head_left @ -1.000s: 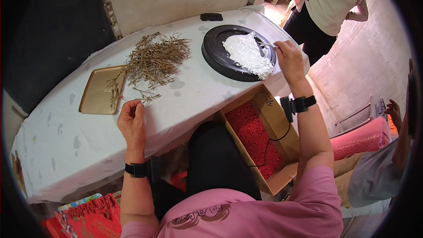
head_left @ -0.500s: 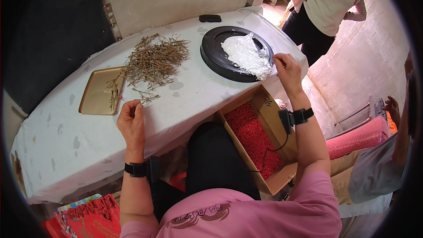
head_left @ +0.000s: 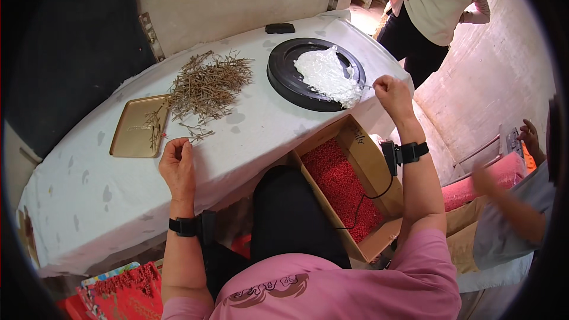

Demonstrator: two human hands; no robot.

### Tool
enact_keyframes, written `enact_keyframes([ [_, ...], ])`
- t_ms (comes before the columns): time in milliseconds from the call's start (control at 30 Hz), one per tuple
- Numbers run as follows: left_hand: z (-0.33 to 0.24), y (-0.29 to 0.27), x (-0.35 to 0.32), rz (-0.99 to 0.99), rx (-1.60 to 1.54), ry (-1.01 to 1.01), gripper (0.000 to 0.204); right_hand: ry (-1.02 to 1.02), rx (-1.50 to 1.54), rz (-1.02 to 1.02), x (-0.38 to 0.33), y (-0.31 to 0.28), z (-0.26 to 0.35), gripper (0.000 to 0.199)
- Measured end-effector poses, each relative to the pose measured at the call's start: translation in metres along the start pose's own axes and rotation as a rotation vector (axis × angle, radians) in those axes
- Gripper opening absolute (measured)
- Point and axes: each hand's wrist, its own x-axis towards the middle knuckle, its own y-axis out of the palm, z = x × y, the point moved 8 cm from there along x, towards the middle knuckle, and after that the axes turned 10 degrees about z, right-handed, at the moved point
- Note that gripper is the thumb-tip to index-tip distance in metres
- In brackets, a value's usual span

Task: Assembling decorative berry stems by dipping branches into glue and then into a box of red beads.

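My right hand pinches a thin stick, just off the right edge of a round black plate. White paste is spread thickly over the plate's right part. My left hand hovers at the table's near edge with curled fingers; whatever they hold is hidden or too small to make out. Close to its fingertips lie a few loose twigs. A large heap of brown branched twigs sits beyond them. Left of the heap, a gold tray carries several twigs and a tiny red bit.
An open cardboard box of small red beads stands by my right knee. A red bag with bead clusters is at lower left. A small black object lies at the table's back. Two people are nearby at right.
My right hand has drawn slightly right, away from the plate, with the thin stick. My left hand stays almost in place. The person at lower right has swung an arm inward.
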Motion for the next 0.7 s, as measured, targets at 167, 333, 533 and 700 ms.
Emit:
enact_keyframes([
  [167,-0.015,0.006,-0.004,-0.064,0.112,0.094,0.011,-0.141,0.023,-0.148,0.000,0.011,0.014,0.012],
  [333,-0.066,0.073,-0.026,0.092,0.189,0.201,0.011,0.029,0.308,-0.131,-0.022,0.009,-0.012,0.010],
  [533,-0.066,0.277,-0.079,0.772,-0.299,-0.177,0.025,0.294,1.336,-0.020,-0.094,0.050,-0.013,0.009],
  [700,-0.035,0.353,-0.120,0.793,-0.633,-0.495,0.021,0.415,1.560,0.035,-0.164,0.095,-0.020,0.008],
])
